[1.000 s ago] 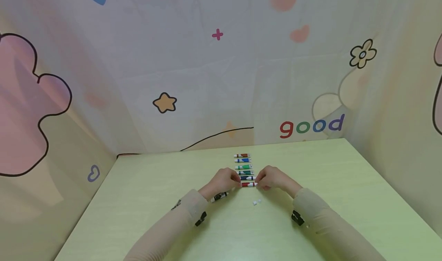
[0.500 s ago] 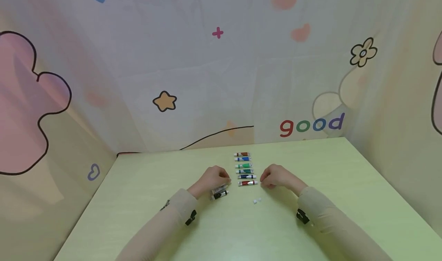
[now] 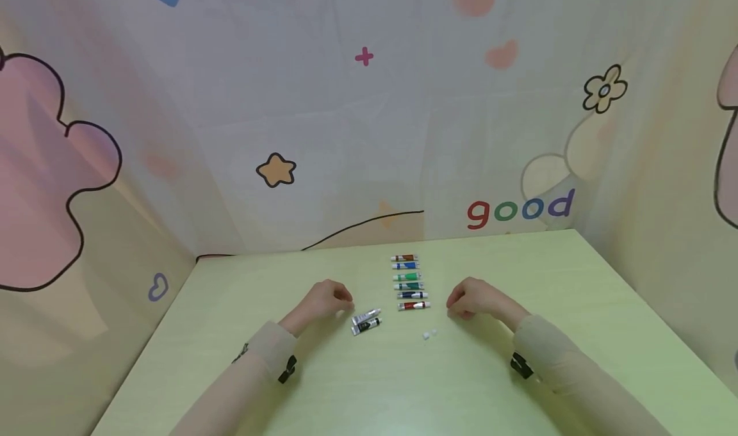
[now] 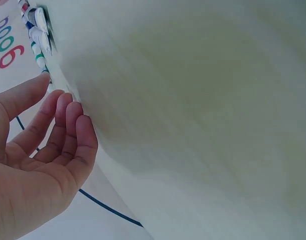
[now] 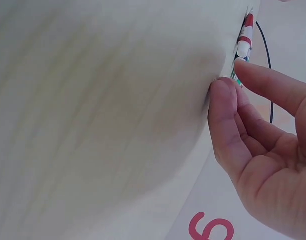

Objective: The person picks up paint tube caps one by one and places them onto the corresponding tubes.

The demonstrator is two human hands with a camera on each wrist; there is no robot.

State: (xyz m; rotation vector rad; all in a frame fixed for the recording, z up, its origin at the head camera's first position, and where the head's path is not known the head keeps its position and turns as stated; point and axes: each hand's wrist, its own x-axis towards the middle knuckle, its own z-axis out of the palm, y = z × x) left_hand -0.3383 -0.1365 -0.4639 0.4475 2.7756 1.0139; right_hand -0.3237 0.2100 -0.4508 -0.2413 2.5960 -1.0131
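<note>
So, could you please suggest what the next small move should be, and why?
Probably bring the left grip to the pale paint tube: that grip is empty and close by, while this tube and the black paint tube lie slanted outside the row of six paint tubes.

A pale yellow-green rectangular tabletop (image 3: 230,308) meets a whitish, faintly creased fabric backdrop (image 3: 323,116) printed with pastel hearts, an orange star and multicoloured "good" lettering (image 3: 521,208).

Forearms (image 3: 221,388) forward, left grip (image 3: 323,301) and right grip (image 3: 480,298) well apart, fingers (image 4: 85,137) loosely curled.
</note>
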